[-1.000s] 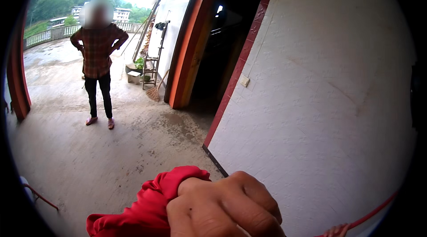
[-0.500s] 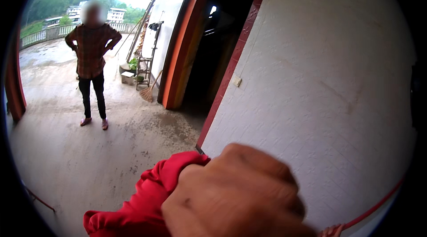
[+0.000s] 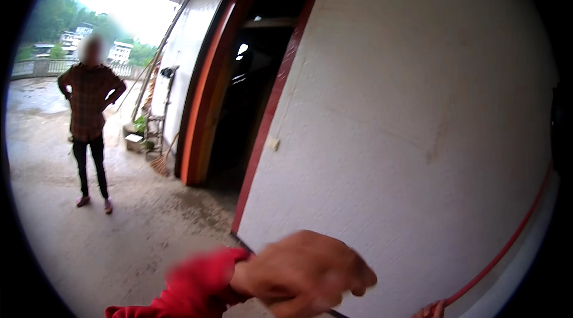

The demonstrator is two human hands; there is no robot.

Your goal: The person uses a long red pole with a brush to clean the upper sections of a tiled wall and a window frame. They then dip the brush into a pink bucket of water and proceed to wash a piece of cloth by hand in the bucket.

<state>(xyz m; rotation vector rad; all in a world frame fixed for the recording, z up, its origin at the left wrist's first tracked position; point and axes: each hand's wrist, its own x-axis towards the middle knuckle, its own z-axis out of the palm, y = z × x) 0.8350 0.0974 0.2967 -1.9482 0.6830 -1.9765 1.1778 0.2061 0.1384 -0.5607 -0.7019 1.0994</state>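
One hand point(image 3: 301, 273) in a bright red sleeve point(image 3: 191, 288) shows near the lower edge, motion-blurred, fingers curled into a loose fist; whether it is the left or the right cannot be told. A thin dark strip pokes out below the knuckles, too blurred to tell what it is or whether the fingers pinch it. At the lower right, fingertips point(image 3: 431, 310) of a second hand just show, touching the near end of a thin red cord point(image 3: 507, 243), which runs up to the right along the white plastered wall point(image 3: 406, 127). Left of the wall stands one dark open doorway with a red-brown frame point(image 3: 271, 103). Farther left, against the far wall, lean one straw broom point(image 3: 161, 161) and one long pole point(image 3: 164, 49), beside a small rack with a green plant point(image 3: 143, 130). One person in a checked shirt point(image 3: 89, 121) stands far left on the wet concrete yard point(image 3: 119, 228), hands on hips.
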